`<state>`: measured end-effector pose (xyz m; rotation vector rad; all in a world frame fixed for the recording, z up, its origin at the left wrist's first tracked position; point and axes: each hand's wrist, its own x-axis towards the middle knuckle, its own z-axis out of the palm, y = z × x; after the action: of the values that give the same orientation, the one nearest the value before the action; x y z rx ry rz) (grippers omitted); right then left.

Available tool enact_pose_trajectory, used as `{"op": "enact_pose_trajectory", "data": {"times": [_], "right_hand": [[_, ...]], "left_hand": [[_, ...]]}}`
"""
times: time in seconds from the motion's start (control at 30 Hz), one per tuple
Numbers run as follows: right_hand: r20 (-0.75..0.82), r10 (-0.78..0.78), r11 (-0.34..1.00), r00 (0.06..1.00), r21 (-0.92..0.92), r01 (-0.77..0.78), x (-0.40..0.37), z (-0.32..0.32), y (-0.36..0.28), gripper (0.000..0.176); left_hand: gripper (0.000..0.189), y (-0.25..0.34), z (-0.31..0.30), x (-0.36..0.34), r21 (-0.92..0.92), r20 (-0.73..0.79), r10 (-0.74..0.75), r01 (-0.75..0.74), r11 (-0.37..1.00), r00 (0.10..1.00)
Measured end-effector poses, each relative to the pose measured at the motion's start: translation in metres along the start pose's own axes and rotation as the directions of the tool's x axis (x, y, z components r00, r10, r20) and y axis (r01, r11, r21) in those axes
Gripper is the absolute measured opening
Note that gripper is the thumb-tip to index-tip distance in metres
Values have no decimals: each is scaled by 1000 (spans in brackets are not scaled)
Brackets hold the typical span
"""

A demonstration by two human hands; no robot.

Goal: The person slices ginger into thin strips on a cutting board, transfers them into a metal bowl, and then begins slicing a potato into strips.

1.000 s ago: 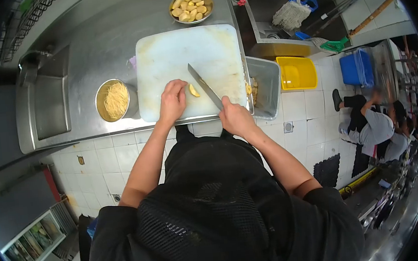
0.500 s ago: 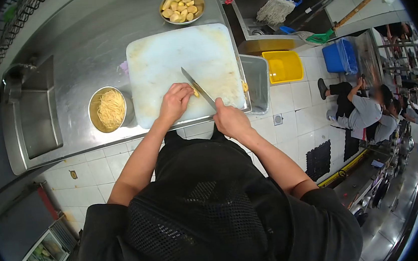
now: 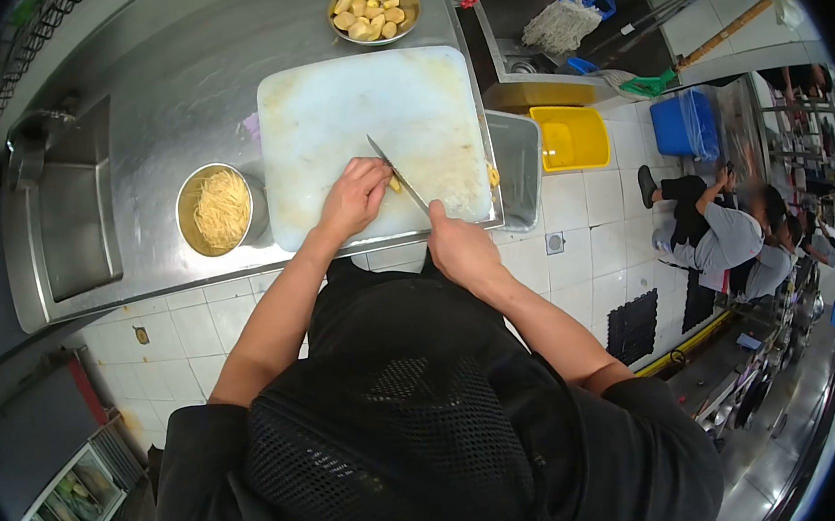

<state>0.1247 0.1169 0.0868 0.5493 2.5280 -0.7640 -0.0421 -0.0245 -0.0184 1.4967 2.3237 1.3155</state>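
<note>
My right hand [image 3: 462,248] is wrapped round the handle of a kitchen knife [image 3: 397,174], whose blade slants up and left over a white cutting board [image 3: 361,95]. Against the blade's left side, the bent fingers of my left hand [image 3: 354,200] press a small yellow piece of what looks like ginger [image 3: 394,184] onto the board. Left of the board stands a steel container holding fine pale-yellow shreds [image 3: 222,211]. Beyond the board's far edge, a metal bowl holds several peeled yellow chunks [image 3: 375,11]. Small yellow scraps [image 3: 493,175] lie at the board's right edge.
A grey bin [image 3: 521,185] and a yellow tub [image 3: 570,137] stand right of the counter. One sink [image 3: 79,208] is at the left, another holding a mop [image 3: 561,26] at the far right. A blue bin [image 3: 683,122] and people [image 3: 731,225] are further right.
The view has shifted slightly. Both hands keep their hold on the knife and the ginger piece, and the blade stays close to the left fingertips.
</note>
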Motion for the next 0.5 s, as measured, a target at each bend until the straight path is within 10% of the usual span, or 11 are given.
{"op": "enact_pose_trajectory", "data": {"times": [0.5], "right_hand": [[-18, -30, 1000, 999, 10, 30, 8, -1, -6, 20]], "left_hand": [[14, 1, -1, -1, -15, -17, 0, 0, 1000, 1000]]}}
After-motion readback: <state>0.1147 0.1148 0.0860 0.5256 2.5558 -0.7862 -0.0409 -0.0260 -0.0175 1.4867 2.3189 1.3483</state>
